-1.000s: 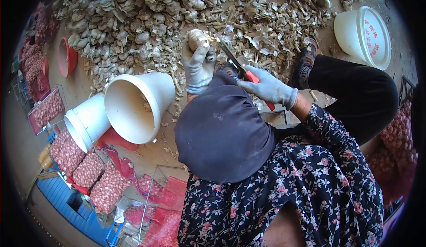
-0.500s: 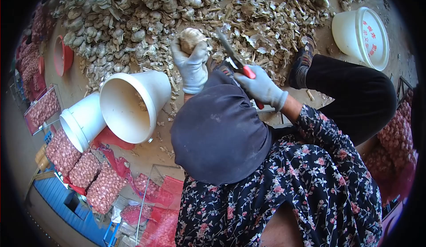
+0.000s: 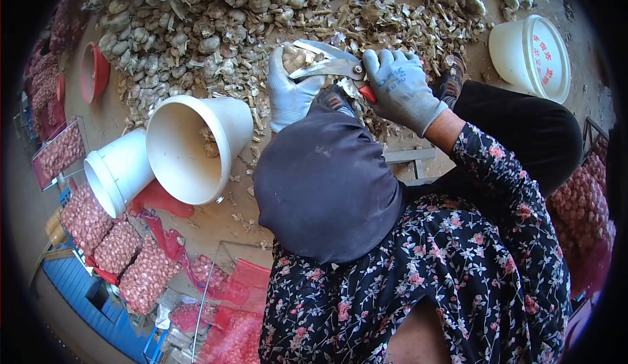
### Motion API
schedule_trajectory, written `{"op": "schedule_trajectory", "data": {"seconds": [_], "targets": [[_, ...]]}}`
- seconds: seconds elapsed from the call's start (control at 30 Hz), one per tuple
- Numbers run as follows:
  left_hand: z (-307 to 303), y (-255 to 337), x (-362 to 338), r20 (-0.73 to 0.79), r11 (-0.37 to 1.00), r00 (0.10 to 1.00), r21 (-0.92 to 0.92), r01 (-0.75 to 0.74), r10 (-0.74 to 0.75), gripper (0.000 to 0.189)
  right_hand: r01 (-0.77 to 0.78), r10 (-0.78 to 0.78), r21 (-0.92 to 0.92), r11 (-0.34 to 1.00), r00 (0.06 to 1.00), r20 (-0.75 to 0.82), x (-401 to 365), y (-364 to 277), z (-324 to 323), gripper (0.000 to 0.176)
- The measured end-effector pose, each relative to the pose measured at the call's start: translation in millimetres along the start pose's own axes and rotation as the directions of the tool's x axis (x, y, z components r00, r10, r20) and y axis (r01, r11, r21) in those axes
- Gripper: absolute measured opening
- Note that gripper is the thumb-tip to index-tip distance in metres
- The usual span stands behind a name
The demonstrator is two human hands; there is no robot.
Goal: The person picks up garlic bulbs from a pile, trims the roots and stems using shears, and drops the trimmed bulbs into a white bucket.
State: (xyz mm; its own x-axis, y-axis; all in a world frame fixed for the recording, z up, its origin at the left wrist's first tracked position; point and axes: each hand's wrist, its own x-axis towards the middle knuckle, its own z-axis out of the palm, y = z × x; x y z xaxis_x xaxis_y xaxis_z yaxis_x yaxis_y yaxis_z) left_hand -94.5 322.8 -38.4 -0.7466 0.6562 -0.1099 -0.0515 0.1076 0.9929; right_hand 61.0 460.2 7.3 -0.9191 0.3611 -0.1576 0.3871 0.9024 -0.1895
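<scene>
In a grey-white work glove, my left hand (image 3: 288,97) is wrapped round a garlic bulb (image 3: 296,60). My right hand (image 3: 400,89), gloved alike, grips the red handles of a pair of pruning shears (image 3: 340,67). The shears' blades are spread apart and reach across to the bulb, one over its upper edge and one along its lower edge near my left fingers. Behind both hands lie loose garlic bulbs (image 3: 209,43) and a litter of cut stalks and dry skins (image 3: 392,30).
A white bucket (image 3: 226,148) lies tipped at left with a bulb inside, beside another white bucket (image 3: 124,171). At right stands a lettered white tub (image 3: 513,53). A red basin (image 3: 98,72) and filled mesh sacks (image 3: 147,275) are farther left. My dark-clothed knee (image 3: 327,190) fills the centre.
My right hand has turned and risen, bringing the shears from upright beside the bulb to lying across it with blades spread. My left hand has shifted slightly right, still holding the bulb.
</scene>
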Motion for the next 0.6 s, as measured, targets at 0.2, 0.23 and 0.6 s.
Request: {"op": "schedule_trajectory", "data": {"seconds": [0.2,0.23,0.6], "targets": [[-10.2,-19.2,2.0,-0.025,0.999,0.999,0.036,0.035,-0.034,0.072,0.101,-0.093,-0.035,0.994,0.980,0.176,5.6,-0.9,-7.2,0.047],[-12.2,-23.4,3.2,-0.008,0.994,1.000,0.109,0.018,-0.017,0.070,0.103,-0.095,-0.035,0.994,0.979,0.179,6.6,-0.6,-4.6,0.047],[-3.7,5.3,-4.9,0.003,0.990,0.992,-0.059,0.129,-0.129,0.053,-0.138,0.065,0.340,0.930,0.974,0.217,0.8,21.6,17.3,0.031]]}}
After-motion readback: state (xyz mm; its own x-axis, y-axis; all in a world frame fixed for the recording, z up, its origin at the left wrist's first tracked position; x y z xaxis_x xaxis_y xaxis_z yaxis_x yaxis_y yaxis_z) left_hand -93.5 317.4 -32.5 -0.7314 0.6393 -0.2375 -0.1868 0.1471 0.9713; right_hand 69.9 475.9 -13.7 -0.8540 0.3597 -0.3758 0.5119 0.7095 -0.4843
